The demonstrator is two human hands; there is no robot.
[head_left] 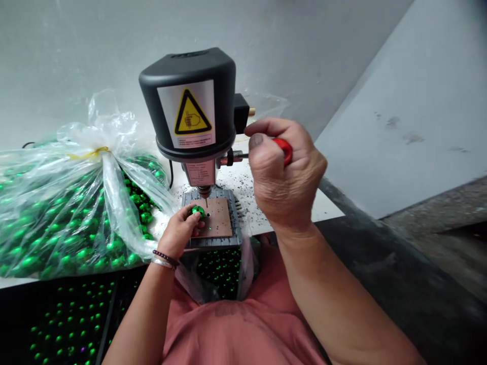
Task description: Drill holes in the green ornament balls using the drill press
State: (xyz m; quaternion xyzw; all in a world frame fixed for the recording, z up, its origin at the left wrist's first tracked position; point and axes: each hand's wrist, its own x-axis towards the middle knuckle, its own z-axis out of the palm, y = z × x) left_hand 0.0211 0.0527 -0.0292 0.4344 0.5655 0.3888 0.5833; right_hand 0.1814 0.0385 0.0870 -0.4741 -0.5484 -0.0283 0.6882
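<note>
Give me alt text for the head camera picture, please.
A person's left hand holds a shiny green ball beside the bit of a black drill press, while the right hand grips its red handle. A clear plastic bag of similar green balls sits at left.

The left arm [140, 314] reaches forward with the left grip [180, 229] low and pinching, while the right arm [338, 289] slants up to the right grip [286, 175], which is higher and curled up almost like a fist.

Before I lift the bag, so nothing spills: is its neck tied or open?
Tied: a yellow tie cinches the bag, its plastic bunched above. Whether the side is torn, I cannot tell.
</note>
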